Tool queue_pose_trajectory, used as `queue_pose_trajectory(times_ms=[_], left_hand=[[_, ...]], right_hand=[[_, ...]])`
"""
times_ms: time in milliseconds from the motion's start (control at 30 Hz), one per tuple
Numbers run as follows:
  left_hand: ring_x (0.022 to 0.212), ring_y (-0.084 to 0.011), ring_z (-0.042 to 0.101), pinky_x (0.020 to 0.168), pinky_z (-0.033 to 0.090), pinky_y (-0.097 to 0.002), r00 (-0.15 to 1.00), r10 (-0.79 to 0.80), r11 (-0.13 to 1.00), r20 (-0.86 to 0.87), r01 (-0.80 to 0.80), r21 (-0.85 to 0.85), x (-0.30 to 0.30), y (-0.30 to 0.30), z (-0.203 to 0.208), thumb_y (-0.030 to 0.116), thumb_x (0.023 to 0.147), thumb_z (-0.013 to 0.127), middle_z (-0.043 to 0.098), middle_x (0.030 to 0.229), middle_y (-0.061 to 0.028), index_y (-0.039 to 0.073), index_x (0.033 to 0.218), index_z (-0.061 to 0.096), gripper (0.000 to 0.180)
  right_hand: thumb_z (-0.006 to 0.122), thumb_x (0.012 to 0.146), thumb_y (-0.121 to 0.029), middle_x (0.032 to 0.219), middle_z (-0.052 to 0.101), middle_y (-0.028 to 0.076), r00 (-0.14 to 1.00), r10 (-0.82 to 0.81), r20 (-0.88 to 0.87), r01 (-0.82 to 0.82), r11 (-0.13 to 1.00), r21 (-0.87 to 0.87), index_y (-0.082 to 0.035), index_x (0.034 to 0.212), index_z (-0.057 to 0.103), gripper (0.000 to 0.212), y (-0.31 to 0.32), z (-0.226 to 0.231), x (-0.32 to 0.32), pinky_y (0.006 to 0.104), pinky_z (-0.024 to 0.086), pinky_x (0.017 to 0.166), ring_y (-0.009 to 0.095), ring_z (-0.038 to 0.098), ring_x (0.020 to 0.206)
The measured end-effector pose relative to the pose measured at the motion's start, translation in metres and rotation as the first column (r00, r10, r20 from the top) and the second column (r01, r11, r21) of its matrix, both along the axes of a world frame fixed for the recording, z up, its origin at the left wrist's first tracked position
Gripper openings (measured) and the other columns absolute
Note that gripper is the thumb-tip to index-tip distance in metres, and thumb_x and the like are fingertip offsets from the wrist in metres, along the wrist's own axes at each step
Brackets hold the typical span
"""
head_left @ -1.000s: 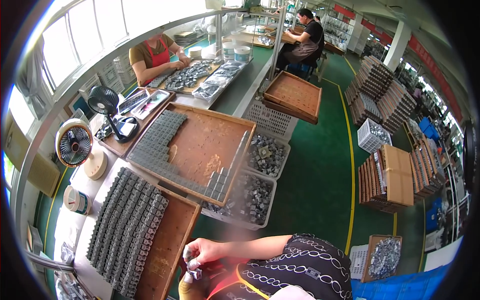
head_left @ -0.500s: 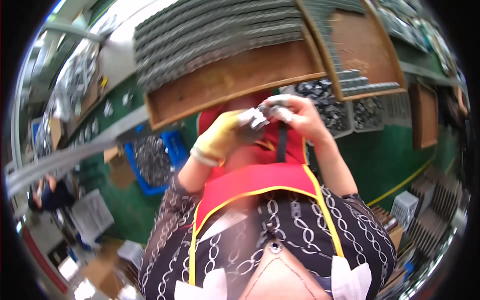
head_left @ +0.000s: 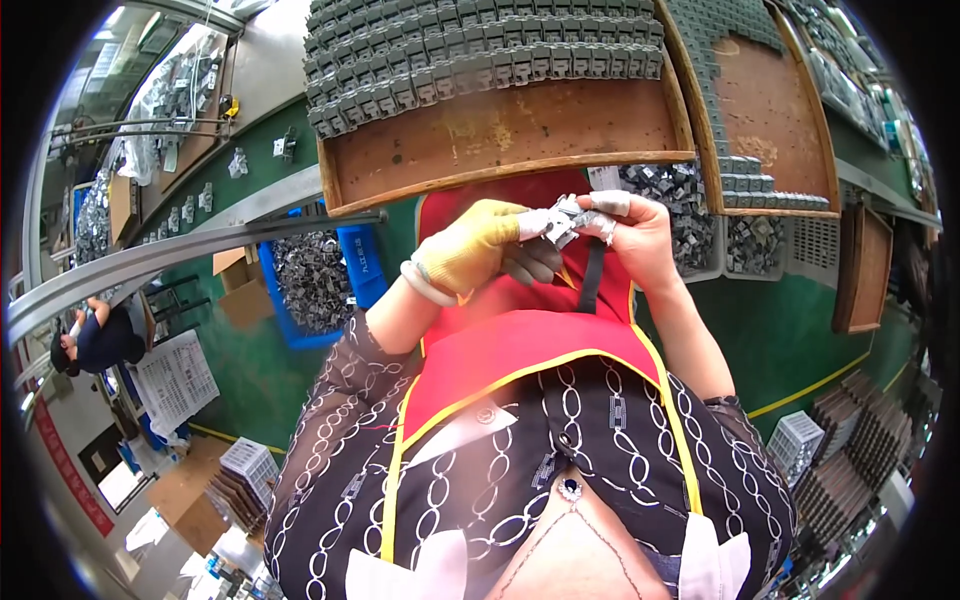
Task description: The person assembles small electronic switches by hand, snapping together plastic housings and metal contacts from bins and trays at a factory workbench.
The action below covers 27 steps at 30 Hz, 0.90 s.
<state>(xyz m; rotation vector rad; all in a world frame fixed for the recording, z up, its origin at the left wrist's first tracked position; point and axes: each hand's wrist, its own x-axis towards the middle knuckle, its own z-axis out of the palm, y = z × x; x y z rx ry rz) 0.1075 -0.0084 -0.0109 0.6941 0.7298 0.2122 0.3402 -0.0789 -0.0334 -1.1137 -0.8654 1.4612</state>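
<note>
Between my two hands, over the red apron, is a small silvery metal part [head_left: 563, 222]. My left hand [head_left: 478, 243], in a yellow glove with white tape at the fingertip, grips it from the left. My right hand [head_left: 632, 232], bare with white wrappings on the fingers, pinches its other side. Just beyond them stands a wooden tray [head_left: 500, 130]. Rows of grey metal parts [head_left: 480, 62] fill its far part, and its near part is bare wood.
A second wooden tray [head_left: 775, 100] with grey parts stands at right. Bins of loose metal parts [head_left: 680, 215] sit below it. At left are a blue crate [head_left: 362, 268] of parts and a metal rail [head_left: 180, 255]. A seated person [head_left: 100, 335] works far left.
The view has shifted, so the trays and my hands appear farther right, and the picture is sharper. Both hands still hold the metal part between them.
</note>
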Motion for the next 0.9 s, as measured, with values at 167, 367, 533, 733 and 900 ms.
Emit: queue_pose_trajectory(times_ms=[167,367,533,733,900], left_hand=[[0.073,-0.0178,0.07,0.066,0.054,-0.0277,0.999,-0.025,0.999,0.036,0.027,-0.041,0.0,0.001,-0.007,0.039,0.096,0.064,0.072,0.089,-0.0098,0.001,0.111,0.07,0.042],[0.072,-0.017,0.07,0.064,0.054,-0.0275,0.981,-0.189,0.982,0.032,0.189,0.012,-0.012,0.011,0.012,0.043,0.095,0.065,0.073,0.091,-0.0107,-0.001,0.113,0.069,0.048],[0.08,-0.0181,0.07,0.073,0.056,-0.0294,0.985,-0.173,0.981,-0.005,0.173,0.092,-0.01,0.007,0.023,0.041,0.096,0.065,0.073,0.095,-0.012,-0.002,0.116,0.068,0.048],[0.095,-0.013,0.066,0.082,0.055,-0.029,0.992,-0.034,0.963,-0.123,0.065,0.262,-0.004,0.008,0.008,0.025,0.095,0.069,0.072,0.108,-0.0076,-0.003,0.123,0.067,0.04],[0.102,-0.0145,0.066,0.094,0.052,-0.0283,0.979,0.203,0.949,0.029,-0.205,0.239,0.016,0.008,0.012,0.004,0.088,0.075,0.072,0.111,-0.0068,-0.001,0.121,0.067,0.035]], right_hand=[[0.072,0.086,0.01,0.107,0.073,0.01,0.992,-0.057,-0.11,0.06,0.998,0.018,0.004,0.112,0.07,0.027,-0.004,-0.016,-0.001,0.03,0.058,0.091,0.017,0.07,0.098],[0.076,0.087,-0.007,0.109,0.069,0.006,0.953,0.302,-0.028,-0.303,0.949,-0.085,0.0,0.124,0.065,0.039,0.005,0.015,0.003,0.0282,0.052,0.092,0.014,0.065,0.103],[0.076,0.086,-0.008,0.107,0.069,0.009,0.839,0.107,0.534,-0.286,0.921,0.264,-0.002,0.124,0.067,0.04,0.001,0.022,-0.004,0.0317,0.052,0.092,0.017,0.066,0.099],[0.079,0.083,-0.006,0.107,0.072,0.01,0.8,0.01,0.6,-0.273,0.897,0.349,-0.007,0.134,0.064,0.053,0.006,0.007,-0.005,0.0303,0.055,0.081,0.02,0.069,0.091],[0.074,0.081,0.006,0.121,0.07,0.015,0.735,-0.216,0.642,-0.204,0.834,0.513,-0.002,0.126,0.067,0.045,0.012,0.025,-0.019,0.0346,0.055,0.095,0.028,0.069,0.11]])
